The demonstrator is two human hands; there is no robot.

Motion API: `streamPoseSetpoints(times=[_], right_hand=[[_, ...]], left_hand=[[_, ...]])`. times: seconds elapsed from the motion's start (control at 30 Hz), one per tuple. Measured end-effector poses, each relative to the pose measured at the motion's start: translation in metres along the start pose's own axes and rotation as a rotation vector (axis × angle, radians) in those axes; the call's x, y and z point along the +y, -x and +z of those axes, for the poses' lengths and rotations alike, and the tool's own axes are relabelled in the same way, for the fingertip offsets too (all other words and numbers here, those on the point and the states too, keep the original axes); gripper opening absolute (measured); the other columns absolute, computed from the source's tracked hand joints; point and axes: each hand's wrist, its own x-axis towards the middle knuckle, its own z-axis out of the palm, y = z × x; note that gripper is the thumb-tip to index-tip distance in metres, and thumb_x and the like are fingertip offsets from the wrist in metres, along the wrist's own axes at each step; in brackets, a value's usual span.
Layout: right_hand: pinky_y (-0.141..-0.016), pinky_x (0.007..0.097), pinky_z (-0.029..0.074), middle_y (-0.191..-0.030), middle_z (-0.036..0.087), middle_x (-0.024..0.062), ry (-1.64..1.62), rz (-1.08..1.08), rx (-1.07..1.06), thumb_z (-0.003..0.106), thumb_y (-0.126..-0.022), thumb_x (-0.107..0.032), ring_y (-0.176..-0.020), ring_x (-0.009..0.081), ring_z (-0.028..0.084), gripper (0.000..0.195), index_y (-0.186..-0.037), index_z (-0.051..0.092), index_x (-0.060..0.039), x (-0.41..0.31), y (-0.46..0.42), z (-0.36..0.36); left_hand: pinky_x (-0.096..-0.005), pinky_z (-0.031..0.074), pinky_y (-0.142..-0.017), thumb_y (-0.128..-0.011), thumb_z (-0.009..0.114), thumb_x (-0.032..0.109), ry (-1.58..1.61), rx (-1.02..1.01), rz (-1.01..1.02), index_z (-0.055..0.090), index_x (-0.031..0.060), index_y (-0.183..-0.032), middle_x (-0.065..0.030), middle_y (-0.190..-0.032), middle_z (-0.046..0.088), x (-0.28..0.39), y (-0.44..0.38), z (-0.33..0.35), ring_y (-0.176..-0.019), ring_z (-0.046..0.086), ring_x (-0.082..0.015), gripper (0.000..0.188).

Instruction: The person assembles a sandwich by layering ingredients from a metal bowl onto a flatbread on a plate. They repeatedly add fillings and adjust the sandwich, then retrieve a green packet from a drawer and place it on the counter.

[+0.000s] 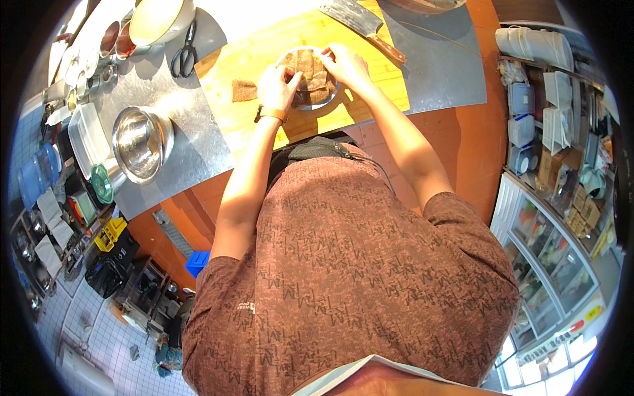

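A round plate with a pale blue-white rim stands on the yellow wooden cutting board. Overlapping brown, rough-textured flat pieces cover most of it. My left hand is at the plate's left edge, thumb and fingertips touching the pieces there. My right hand is at the upper right edge, its thumb and forefinger pinched together at the pieces; whether it grips one is not clear. One more brown piece lies on the board just left of my left hand.
A cleaver with a wooden handle lies at the board's upper right. Left on the metal table are black-handled scissors, a steel bowl, a larger bowl and small containers. A round wooden object is at the top right.
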Motion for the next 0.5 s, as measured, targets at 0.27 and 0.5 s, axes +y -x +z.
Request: streamPoseSetpoints(times=[0.27,0.5], right_hand=[[-0.101,0.0391,0.058,-0.132,0.075,0.0132,-0.255,-0.409,-0.058,0.067,-0.103,-0.018,-0.112,0.0239,0.074,0.032,-0.134,0.072,-0.0071,0.016,-0.049,0.014],[-0.107,0.0315,0.051,-0.127,0.071,0.004,-0.76,-0.204,-0.521,0.064,-0.108,-0.015,-0.117,0.0144,0.065,0.033,-0.14,0.071,-0.0086,0.014,-0.048,0.003]], left_hand=[[-0.0359,0.058,-0.073,-0.091,0.082,0.023,0.403,-0.078,0.0,0.07,0.0079,-0.092,-0.005,-0.089,0.069,0.021,-0.012,-0.006,-0.077,0.068,-0.0184,0.019],[-0.0268,0.061,-0.072,-0.102,0.076,0.016,1.087,-0.206,-0.267,0.062,0.0068,-0.114,-0.0035,-0.097,0.071,0.013,-0.027,-0.01,-0.08,0.068,-0.0109,0.021]])
